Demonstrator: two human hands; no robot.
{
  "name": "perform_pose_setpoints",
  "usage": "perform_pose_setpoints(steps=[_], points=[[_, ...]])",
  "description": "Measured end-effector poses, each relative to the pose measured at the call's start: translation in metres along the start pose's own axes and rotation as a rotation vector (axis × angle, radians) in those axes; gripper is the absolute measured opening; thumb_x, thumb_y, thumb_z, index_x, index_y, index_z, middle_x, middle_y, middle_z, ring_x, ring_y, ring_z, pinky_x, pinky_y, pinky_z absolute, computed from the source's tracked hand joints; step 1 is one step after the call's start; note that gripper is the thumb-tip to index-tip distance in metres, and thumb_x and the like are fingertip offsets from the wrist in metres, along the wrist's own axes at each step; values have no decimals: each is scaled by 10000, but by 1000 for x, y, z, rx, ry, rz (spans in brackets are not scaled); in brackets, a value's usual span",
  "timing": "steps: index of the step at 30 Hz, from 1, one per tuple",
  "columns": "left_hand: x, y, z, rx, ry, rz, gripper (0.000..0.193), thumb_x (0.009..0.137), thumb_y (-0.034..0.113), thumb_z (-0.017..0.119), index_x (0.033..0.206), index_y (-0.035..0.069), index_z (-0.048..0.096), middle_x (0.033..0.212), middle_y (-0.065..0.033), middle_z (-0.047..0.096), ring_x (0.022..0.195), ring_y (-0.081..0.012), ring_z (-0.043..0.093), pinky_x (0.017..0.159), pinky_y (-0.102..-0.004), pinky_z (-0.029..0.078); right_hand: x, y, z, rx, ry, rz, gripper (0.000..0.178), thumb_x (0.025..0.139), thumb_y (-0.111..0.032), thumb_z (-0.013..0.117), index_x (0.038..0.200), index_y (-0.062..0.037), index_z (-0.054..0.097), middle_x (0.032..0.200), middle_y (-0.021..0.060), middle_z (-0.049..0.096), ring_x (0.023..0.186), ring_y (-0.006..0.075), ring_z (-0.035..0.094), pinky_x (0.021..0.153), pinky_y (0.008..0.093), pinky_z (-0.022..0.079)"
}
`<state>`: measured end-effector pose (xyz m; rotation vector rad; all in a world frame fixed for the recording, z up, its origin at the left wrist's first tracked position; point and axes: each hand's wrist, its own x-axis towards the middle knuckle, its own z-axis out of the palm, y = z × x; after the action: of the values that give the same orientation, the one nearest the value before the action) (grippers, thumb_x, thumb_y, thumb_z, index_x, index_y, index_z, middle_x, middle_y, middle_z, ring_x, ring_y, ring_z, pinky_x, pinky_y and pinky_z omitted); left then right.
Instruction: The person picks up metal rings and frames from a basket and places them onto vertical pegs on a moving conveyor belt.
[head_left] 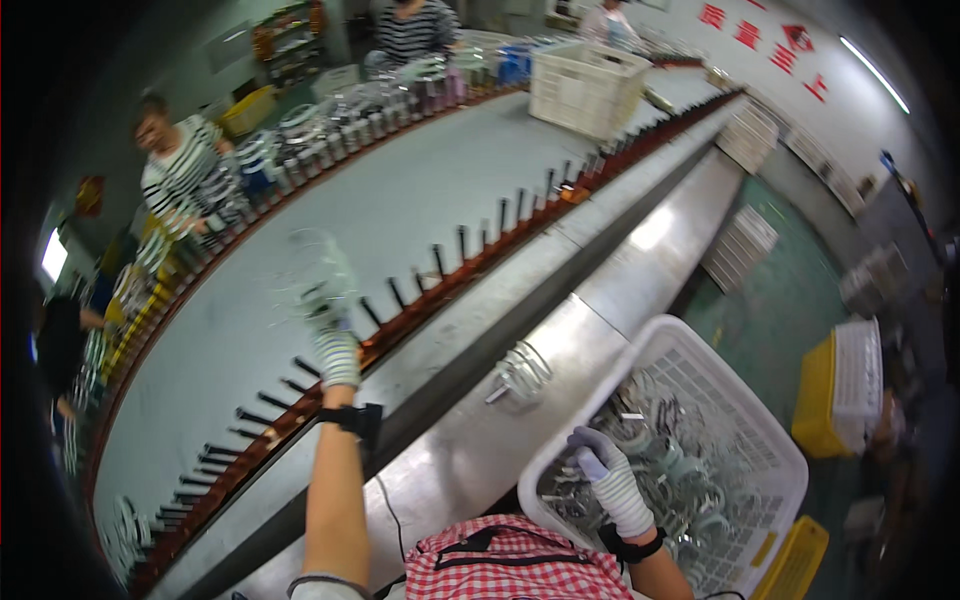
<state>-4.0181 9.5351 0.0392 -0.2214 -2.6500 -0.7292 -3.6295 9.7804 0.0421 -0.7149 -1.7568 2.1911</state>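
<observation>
well, left hand (338, 358) holds blurred loops (322, 285), right hand (612, 484) over white basket (690, 360)

The striped white-gloved left hand (338, 358) reaches forward on an extended bare forearm (335, 490) (its grip is blurred); the striped white-gloved right hand (617, 487) sits lower, greyish fingers (590, 446) pointing left.
</observation>
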Motion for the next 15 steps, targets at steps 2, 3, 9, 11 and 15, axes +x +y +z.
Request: perform_pose_setpoints(steps=[2,3,9,11,15], points=[[-9,10,-40,-65,-160,-118,434,778,137,449,1192,12,498,1189,-258,487,1108,-393,448,946,-436,353,-19,16,-12,-12,63,63,341,892,-172,502,1175,17,478,965,57,570,787,93,536,693,224,452],[-17,-14,-47,19,-139,-14,428,774,125,457,1185,21,509,1142,-262,519,1062,-391,484,901,-440,392,-29,24,-15,-50,90,99,338,893,-177,504,1171,15,483,972,57,572,786,91,538,688,225,454],[60,-147,-51,182,81,100,339,874,159,449,1180,22,498,1195,-174,514,1084,-310,487,938,-337,372,7,103,-27,-85,107,260,312,884,-192,488,1131,-3,508,859,42,578,708,118,547,643,250,464],[69,-160,-38,44,110,-41,258,894,140,477,1105,10,549,1050,-150,609,989,-277,559,841,-345,431,6,124,-57,42,225,390,255,874,-164,489,1064,1,531,791,49,582,631,132,554,578,258,465],[86,-194,-38,-159,-79,22,312,870,245,559,1073,8,558,933,-108,625,815,-202,567,744,-330,437,24,174,-149,234,509,490,243,863,-200,515,1039,-35,542,865,82,617,690,187,597,573,327,507]])
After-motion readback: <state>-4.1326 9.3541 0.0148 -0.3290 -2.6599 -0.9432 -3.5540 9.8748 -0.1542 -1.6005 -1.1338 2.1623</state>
